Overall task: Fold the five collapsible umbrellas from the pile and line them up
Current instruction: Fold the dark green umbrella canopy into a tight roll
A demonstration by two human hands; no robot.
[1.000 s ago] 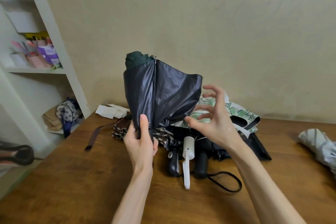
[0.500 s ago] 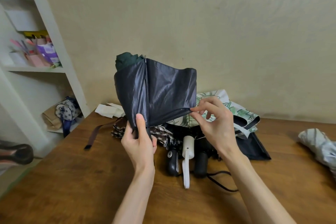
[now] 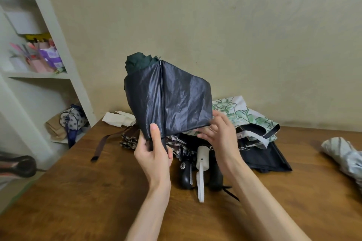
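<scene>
So, pleating stage — left hand (image 3: 154, 154) grips dark umbrella (image 3: 182, 100) low, right hand (image 3: 219, 135) loosely open at its 3 o'clock hem; wrap next.

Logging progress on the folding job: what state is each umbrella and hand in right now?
Dark umbrella: held upright above the table, canopy loose, one panel spread flat.
Left hand: grips the umbrella's gathered lower end.
Right hand: at the panel's lower corner; grip unclear.
Pile: unfolded umbrellas heaped on the table, handles toward the camera.
Grey umbrella: bundled, lying apart at the right.
</scene>
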